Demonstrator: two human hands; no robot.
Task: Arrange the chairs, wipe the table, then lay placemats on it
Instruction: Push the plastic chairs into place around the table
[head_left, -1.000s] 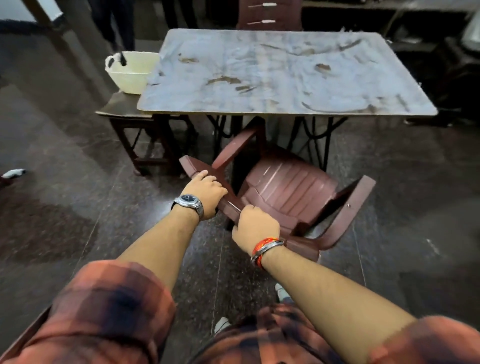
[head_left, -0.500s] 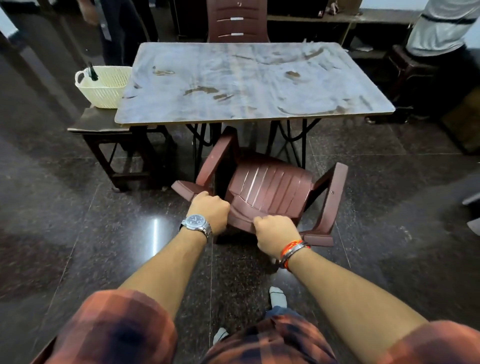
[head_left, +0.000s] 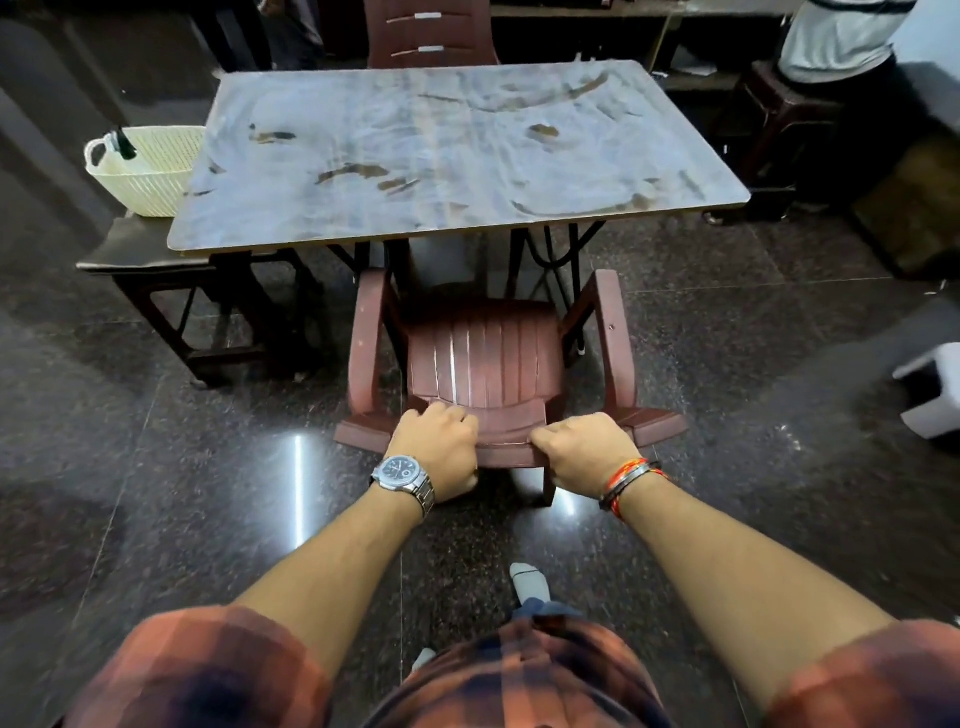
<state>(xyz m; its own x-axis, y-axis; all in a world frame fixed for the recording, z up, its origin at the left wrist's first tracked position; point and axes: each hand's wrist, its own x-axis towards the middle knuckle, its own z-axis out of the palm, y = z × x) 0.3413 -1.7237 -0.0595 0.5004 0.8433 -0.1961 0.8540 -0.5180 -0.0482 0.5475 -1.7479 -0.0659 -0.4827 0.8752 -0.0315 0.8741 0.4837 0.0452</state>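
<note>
A brown plastic armchair stands square to the near edge of the table, its seat front partly under the tabletop. My left hand, with a wristwatch, grips the top of the chair's backrest on the left. My right hand, with an orange band at the wrist, grips the same backrest on the right. The grey tabletop carries brown smears and stains. A second brown chair stands at the table's far side.
A cream plastic basket sits on a dark low stool at the table's left. A person sits at the back right. A white stool is at the right edge. The floor is dark polished stone.
The chair was angled to the table and has swung round until it faces the table squarely. Both hands kept hold of the backrest; my view shifted right and nearer.
</note>
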